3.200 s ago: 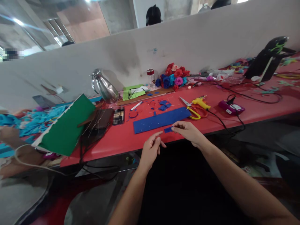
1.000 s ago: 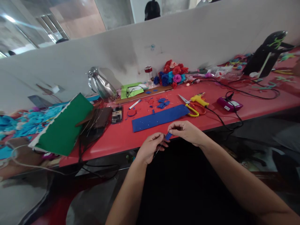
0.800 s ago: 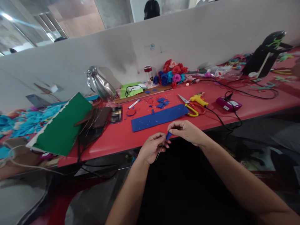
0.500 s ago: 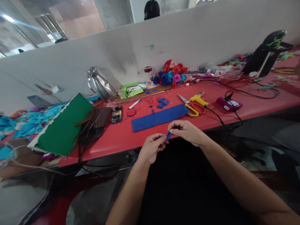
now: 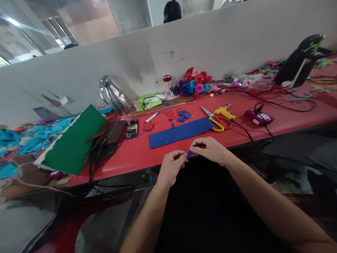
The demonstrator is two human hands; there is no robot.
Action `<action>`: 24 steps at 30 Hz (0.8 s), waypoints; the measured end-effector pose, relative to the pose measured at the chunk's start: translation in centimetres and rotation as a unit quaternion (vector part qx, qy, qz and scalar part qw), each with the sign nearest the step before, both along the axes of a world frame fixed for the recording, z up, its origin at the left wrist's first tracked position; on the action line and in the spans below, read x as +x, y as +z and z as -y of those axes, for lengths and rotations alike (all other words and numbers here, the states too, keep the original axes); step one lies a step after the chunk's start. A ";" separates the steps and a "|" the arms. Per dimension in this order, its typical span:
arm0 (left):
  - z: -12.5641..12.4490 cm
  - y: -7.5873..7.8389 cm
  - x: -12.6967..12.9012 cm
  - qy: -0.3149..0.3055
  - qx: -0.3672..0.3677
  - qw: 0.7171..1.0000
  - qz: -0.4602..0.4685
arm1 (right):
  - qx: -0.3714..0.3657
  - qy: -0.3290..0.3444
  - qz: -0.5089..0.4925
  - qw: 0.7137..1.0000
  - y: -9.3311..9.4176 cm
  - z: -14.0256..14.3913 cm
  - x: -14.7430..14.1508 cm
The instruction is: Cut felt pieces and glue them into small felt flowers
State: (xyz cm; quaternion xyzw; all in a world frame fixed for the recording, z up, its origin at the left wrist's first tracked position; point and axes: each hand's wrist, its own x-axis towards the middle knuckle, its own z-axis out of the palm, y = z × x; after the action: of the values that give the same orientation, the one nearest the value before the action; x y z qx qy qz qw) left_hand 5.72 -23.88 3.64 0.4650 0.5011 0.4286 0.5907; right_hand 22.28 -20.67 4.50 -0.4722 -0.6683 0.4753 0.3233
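The small blue piece [image 5: 190, 154] sits between both hands, pinched by right hand [image 5: 210, 150] fingertips. The left hand [image 5: 171, 167] fingers seem closed on its other end, though blurred.

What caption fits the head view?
Both hands, left hand and right hand, pinch a small blue piece at the red table edge.

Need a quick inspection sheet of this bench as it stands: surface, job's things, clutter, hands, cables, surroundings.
Surface: red table, scattered with craft items.
Job's things: small blue piece pinched between both hands at the table's near edge; long blue strip lies flat behind.
Clutter: scissors, yellow glue gun, green sheet, paper flowers, metal jug.
Hands: left hand and right hand both grip the piece.
Cables: black cable runs over the edge.
Surroundings: white partition.
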 end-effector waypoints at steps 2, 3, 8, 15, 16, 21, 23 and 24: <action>0.0 0.1 0.0 -0.002 0.000 1.000 -0.001 | 0.007 0.005 0.010 1.000 0.0 0.0 0.1; 0.0 0.1 0.0 -0.003 0.001 1.000 -0.002 | 0.010 0.007 0.013 1.000 0.1 0.0 0.1; 0.0 0.0 -0.2 -0.010 0.000 1.000 -0.008 | 0.014 0.020 0.016 1.000 0.0 0.0 0.2; -0.1 0.1 -0.4 -0.023 -0.007 1.000 -0.014 | 0.024 0.030 0.022 0.999 -0.2 -0.1 0.2; -0.1 0.1 -0.4 -0.023 -0.008 1.000 -0.014 | 0.025 0.028 0.024 0.999 -0.2 -0.2 0.2; -0.1 0.3 -0.4 -0.015 -0.015 1.000 -0.003 | 0.011 0.018 0.019 1.000 -0.1 -0.1 0.2; -0.1 0.3 -0.4 -0.013 -0.015 1.000 -0.003 | 0.007 0.019 0.016 1.000 0.0 0.0 0.2; -0.1 0.3 -0.4 -0.013 -0.014 1.000 -0.004 | 0.006 0.019 0.015 1.000 0.1 0.0 0.2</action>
State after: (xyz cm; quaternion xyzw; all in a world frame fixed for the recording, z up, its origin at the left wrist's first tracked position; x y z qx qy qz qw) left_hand 5.28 -23.78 3.94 0.4645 0.5035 0.4120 0.6009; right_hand 22.46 -20.68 4.55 -0.4645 -0.6851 0.4700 0.3066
